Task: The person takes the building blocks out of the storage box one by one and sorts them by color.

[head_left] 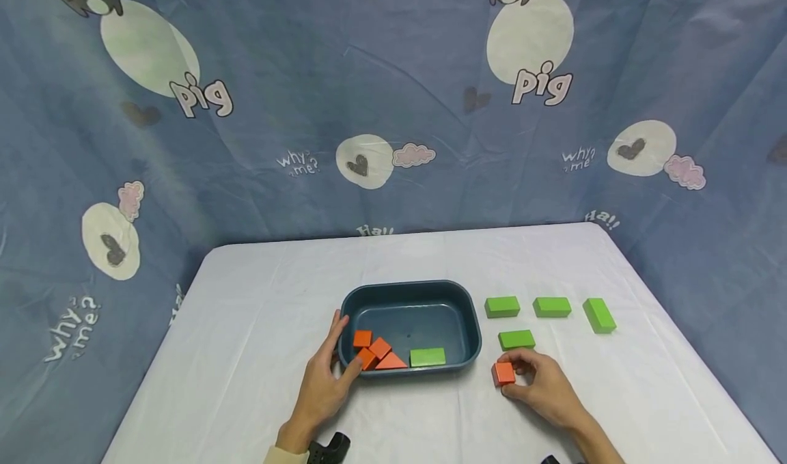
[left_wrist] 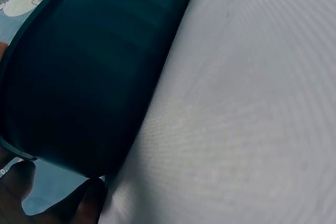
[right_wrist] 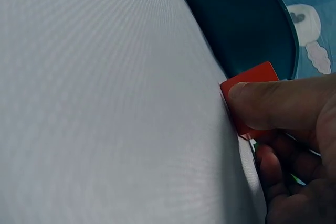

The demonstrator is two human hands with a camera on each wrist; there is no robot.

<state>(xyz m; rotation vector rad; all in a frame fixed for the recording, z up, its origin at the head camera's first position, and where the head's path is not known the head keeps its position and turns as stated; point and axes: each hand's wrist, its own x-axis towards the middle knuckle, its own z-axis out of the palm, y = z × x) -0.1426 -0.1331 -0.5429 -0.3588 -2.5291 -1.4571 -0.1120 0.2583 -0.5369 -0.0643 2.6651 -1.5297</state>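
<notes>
Right hand pinches a small orange cube between thumb and curled fingers, cube resting on the counter just off the near right corner of the tub; right wrist view shows the thumb pressed flat on the cube's matte, sharp-edged face. Left hand lies against the tub's left rim, fingers fairly straight along the outer wall, thumb at the near corner, gripping nothing. Tub: dark teal plastic, smooth, rounded rectangle with a rolled lip. Inside, at the near wall: three orange blocks and an orange wedge bunched in the left corner, one green brick beside them; far half of the floor bare. Four green bricks lie to the right of the tub, three in a row, one nearer just behind the cube. Counter covered in white cloth, faintly creased, fine weave visible close up; wide open cloth left of the tub and along the front edge; right edge well apart from the bricks. Blue printed fabric hangs behind
</notes>
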